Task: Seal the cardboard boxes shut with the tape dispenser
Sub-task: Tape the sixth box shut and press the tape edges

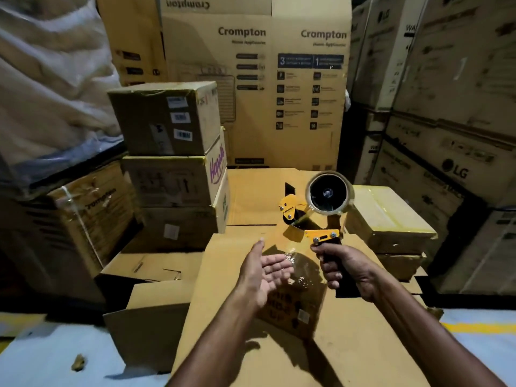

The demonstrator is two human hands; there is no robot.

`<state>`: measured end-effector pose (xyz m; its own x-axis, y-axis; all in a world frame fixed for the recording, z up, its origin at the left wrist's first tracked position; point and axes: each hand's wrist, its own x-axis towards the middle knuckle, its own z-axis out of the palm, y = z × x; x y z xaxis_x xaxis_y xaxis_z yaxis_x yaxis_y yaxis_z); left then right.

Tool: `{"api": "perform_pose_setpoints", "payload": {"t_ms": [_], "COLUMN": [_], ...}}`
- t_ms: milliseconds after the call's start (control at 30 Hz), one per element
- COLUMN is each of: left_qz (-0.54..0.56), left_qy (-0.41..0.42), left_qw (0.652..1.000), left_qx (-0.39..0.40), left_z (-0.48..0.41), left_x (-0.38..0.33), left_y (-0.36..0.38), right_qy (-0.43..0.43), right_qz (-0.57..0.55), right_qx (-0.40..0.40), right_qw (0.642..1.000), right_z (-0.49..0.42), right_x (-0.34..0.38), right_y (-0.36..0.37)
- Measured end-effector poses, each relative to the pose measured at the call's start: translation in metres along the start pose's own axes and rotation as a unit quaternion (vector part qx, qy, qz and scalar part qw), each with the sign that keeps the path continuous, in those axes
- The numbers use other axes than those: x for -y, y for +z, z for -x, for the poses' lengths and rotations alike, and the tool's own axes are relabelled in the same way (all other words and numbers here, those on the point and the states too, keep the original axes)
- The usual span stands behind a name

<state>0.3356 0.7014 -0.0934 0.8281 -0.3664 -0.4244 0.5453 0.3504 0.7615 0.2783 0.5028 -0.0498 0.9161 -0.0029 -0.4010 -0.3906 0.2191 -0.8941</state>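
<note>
Two hands work over a cardboard box (349,344). The right hand (346,268) curls its fingers round the black handle (344,291) of the tape dispenser (315,216), raised over the box's far end. The left hand (265,275) is open and holds nothing, beside a glossy tape strip (303,268) on the lid. The dispenser is probably light and rigid, best gripped by its handle, clear of the cutter. Box flaps lie shut, contents hidden; the neighbouring box (156,317) has a raised flap and its inside is unseen.
</note>
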Motion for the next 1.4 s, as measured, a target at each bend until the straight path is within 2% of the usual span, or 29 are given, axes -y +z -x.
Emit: {"api": "perform_pose_setpoints", "payload": {"t_ms": [100,333,467,767,1000,1167,1300,1400], "left_qz": [0.079,0.126,0.124,0.094,0.008,-0.004,-0.018,-0.030], "left_qy": [-0.115,-0.143,-0.119,0.009,0.063,0.101,0.120,0.112], "left_qw": [0.989,0.981,0.985,0.987,0.976,0.969,0.953,0.963], "left_qx": [0.050,0.021,-0.010,-0.129,-0.210,-0.225,-0.276,-0.245], "left_z": [-0.008,-0.023,-0.026,-0.027,-0.029,-0.033,-0.038,-0.044], "left_x": [-0.017,-0.033,-0.029,-0.031,-0.032,-0.019,-0.023,-0.024], "left_y": [-0.002,-0.009,-0.015,-0.022,-0.036,-0.044,-0.075,-0.093], "right_qy": [-0.013,-0.030,-0.034,-0.050,-0.040,-0.030,-0.027,-0.017], "right_qz": [0.053,0.159,0.188,0.234,0.267,0.268,0.271,0.278], "right_qx": [-0.001,0.022,0.036,0.046,0.033,0.028,0.008,0.000], "right_qw": [0.998,0.987,0.981,0.970,0.962,0.963,0.962,0.961], "right_z": [-0.004,-0.016,-0.019,-0.021,-0.022,-0.018,-0.009,-0.005], "right_x": [-0.001,-0.005,-0.007,-0.014,-0.020,-0.025,-0.027,-0.025], "right_y": [0.010,0.013,0.012,0.010,0.013,0.017,0.007,-0.002]}}
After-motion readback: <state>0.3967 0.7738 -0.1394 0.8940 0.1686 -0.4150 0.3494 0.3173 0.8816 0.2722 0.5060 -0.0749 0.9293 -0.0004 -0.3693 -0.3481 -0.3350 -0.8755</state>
